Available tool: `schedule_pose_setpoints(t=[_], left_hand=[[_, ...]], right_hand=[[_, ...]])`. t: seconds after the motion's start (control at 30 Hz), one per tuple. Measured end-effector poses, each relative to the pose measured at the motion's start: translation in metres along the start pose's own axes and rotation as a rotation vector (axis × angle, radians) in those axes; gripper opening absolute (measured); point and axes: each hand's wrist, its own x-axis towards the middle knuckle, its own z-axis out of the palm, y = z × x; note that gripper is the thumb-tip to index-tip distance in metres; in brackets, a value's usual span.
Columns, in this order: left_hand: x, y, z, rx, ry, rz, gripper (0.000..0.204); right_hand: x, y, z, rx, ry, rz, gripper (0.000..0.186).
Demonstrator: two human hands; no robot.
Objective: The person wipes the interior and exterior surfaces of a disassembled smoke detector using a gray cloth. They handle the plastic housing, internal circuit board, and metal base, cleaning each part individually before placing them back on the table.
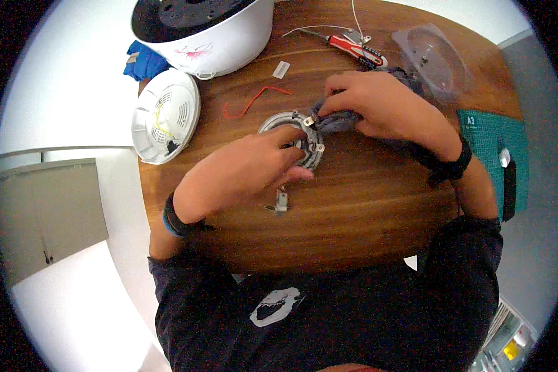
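On the wooden table, a round grey metal heating plate (pixel 317 139) with small terminal tabs lies in front of me. My left hand (pixel 235 170) is closed over it, its fingers gripping the plate's middle and near rim. At the plate's far right edge, my right hand (pixel 387 105) pinches a bunched dark grey cloth (pixel 341 121). That cloth touches or nearly touches the rim beside one tab. More of it trails out behind the right hand. A small metal bracket-like piece (pixel 281 200) rests just nearer to me than the plate.
Farther left stand a white rice cooker body (pixel 229 46) and a white vented round cover (pixel 189 105). A red wire (pixel 254 103), a small white rectangular piece (pixel 281 69) and a red-handled screwdriver (pixel 353 49) lie beyond the plate. At right are a clear plastic tray (pixel 443 53) and a green cutting mat (pixel 487 155).
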Motion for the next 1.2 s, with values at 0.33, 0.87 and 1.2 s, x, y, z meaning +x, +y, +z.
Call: schedule_pose_setpoints(t=[0.33, 0.87, 1.2], left_hand=[[-0.002, 0.003, -0.005, -0.006, -0.084, -0.001, 0.055], [-0.007, 0.003, -0.012, -0.076, -0.099, -0.104, 0.041], [-0.009, 0.006, -0.007, -0.063, -0.054, -0.121, 0.043]], right_hand=[[-0.015, -0.011, 0.038, 0.194, 0.154, -0.052, 0.06], [-0.008, -0.004, 0.026, 0.191, -0.124, -0.052, 0.071], [-0.011, -0.014, 0.018, 0.262, -0.188, -0.024, 0.072]])
